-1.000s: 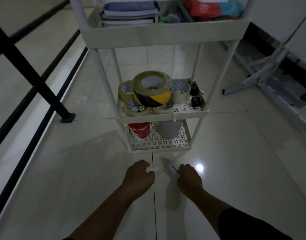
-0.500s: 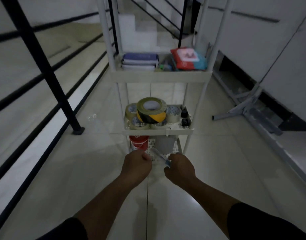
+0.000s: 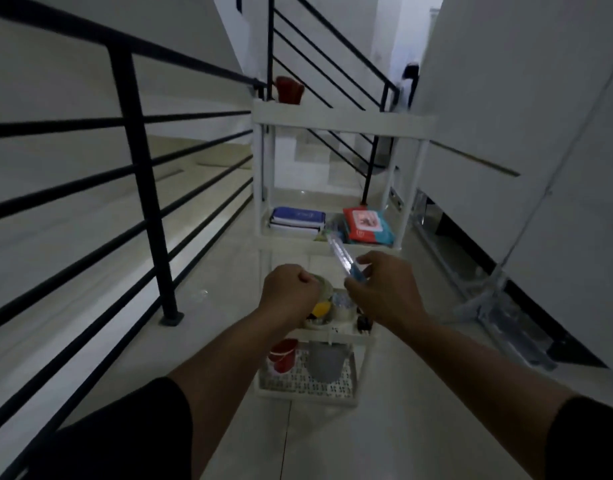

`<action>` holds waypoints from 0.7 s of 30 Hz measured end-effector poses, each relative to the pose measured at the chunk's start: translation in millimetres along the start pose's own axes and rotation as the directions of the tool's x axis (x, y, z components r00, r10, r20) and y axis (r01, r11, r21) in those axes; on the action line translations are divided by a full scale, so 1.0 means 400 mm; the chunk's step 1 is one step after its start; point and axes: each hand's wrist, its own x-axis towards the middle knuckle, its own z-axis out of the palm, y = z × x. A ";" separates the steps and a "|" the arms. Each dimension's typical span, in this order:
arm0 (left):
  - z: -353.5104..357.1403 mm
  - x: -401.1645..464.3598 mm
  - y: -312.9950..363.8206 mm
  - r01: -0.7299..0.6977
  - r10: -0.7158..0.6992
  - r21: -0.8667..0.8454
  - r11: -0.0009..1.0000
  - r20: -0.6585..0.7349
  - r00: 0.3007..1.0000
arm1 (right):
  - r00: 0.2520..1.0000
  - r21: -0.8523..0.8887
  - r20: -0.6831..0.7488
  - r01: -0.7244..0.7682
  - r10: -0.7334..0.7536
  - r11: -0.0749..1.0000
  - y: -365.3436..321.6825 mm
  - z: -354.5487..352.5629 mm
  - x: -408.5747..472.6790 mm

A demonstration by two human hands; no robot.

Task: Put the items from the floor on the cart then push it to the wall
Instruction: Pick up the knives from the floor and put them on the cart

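Observation:
A white tiered cart (image 3: 343,121) stands ahead of me on the tiled floor. My right hand (image 3: 384,289) grips a long clear plastic item (image 3: 341,256), tilted up toward the shelf that carries a blue book (image 3: 298,218) and a red packet (image 3: 365,225). My left hand (image 3: 291,294) is a closed fist beside it; whether anything is inside is hidden. Both hands hover over the tape-roll shelf (image 3: 336,311). A red cup (image 3: 282,355) and a grey cup (image 3: 326,362) stand on the bottom shelf. A red object (image 3: 289,90) sits on the top shelf.
A black metal railing (image 3: 142,188) runs along the left, its post bolted to the floor. Stairs with a second railing (image 3: 333,98) rise behind the cart. White panels (image 3: 523,116) and a grey metal frame (image 3: 488,306) line the right side.
My hands rose from the floor with the clear item to about the height of the tape shelf. My view lifted, so the cart's upper shelves and the stairs came into sight.

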 end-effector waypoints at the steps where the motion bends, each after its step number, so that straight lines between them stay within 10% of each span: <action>1: -0.006 0.013 0.016 -0.011 0.011 -0.011 1.000 -0.006 1.000 | 1.000 -0.016 -0.015 0.005 -0.006 1.000 -0.013 -0.014 0.028; 21: -0.037 0.334 0.071 0.011 -0.007 -0.106 0.994 0.038 0.999 | 0.985 -0.305 0.137 -0.059 0.106 0.950 -0.127 0.081 0.456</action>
